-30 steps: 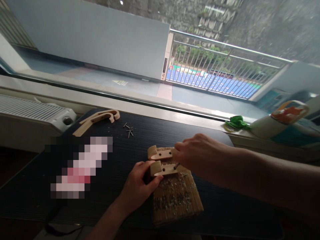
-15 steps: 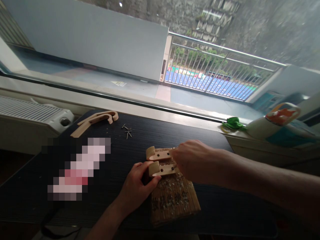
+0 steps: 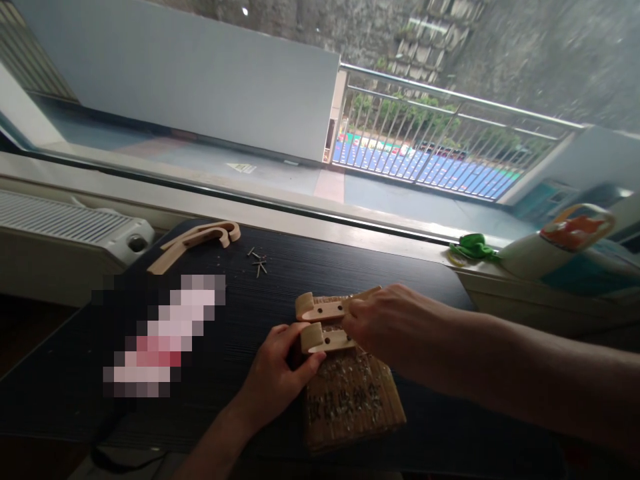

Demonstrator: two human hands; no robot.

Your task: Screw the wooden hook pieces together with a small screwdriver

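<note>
Two curved wooden pieces point(image 3: 330, 311) with drilled holes lie side by side on a plastic-wrapped wooden bundle point(image 3: 353, 400) that bears dark writing. My left hand point(image 3: 283, 367) is closed around the curled end of the nearer wooden piece point(image 3: 334, 341), thumb on the front side. Over the right part of both pieces, my right hand point(image 3: 387, 323) is closed in a pinch beside a dark screw point(image 3: 349, 337) in the nearer piece. What its fingertips hold is hidden.
Two more curved wooden pieces point(image 3: 200, 238) and several loose screws point(image 3: 259, 261) lie on the dark table point(image 3: 430, 280). A blurred pinkish item point(image 3: 170, 327) is at left. A radiator point(image 3: 75, 227), a green bundle point(image 3: 473, 247) and a white bottle point(image 3: 545, 247) border the window.
The whole view has shifted slightly to the right. My right hand has turned a little at the wooden pieces; the far piece's tip now shows behind it. My left hand keeps its grip.
</note>
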